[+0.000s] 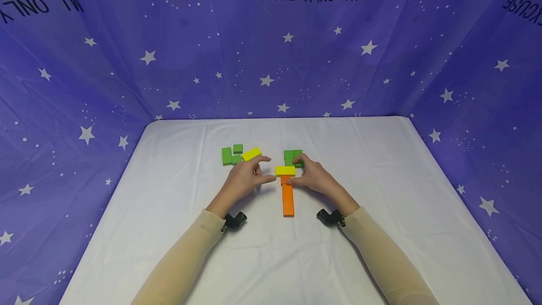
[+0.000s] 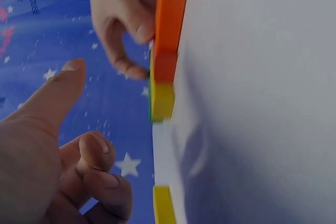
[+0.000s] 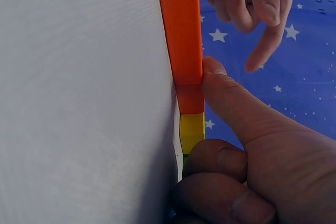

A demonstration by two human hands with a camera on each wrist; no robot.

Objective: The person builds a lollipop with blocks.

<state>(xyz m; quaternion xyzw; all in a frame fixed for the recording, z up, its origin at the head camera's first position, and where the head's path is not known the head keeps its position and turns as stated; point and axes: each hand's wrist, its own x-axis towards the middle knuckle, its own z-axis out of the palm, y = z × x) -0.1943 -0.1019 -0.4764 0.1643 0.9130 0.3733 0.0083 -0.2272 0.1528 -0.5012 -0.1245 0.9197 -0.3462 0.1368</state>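
Note:
In the head view, a yellow block (image 1: 285,171) lies crosswise at the far end of a small orange block (image 1: 284,180). A long orange block (image 1: 288,200) continues the line towards the person. My right hand (image 1: 317,177) has its thumb at the small orange block and its index fingertip by a group of green blocks (image 1: 289,155) behind the yellow one. To the left of the yellow block, my left hand (image 1: 245,178) is spread with nothing between thumb and fingers. The left wrist view shows its thumb (image 2: 63,90) apart from the blocks.
Beyond the left hand lie a second yellow block (image 1: 251,154), tilted, and several green blocks (image 1: 227,156). White cloth covers the table (image 1: 169,258). A purple star-patterned curtain (image 1: 267,60) stands along the back and sides. Black wrist mounts (image 1: 235,220) sit at both cuffs.

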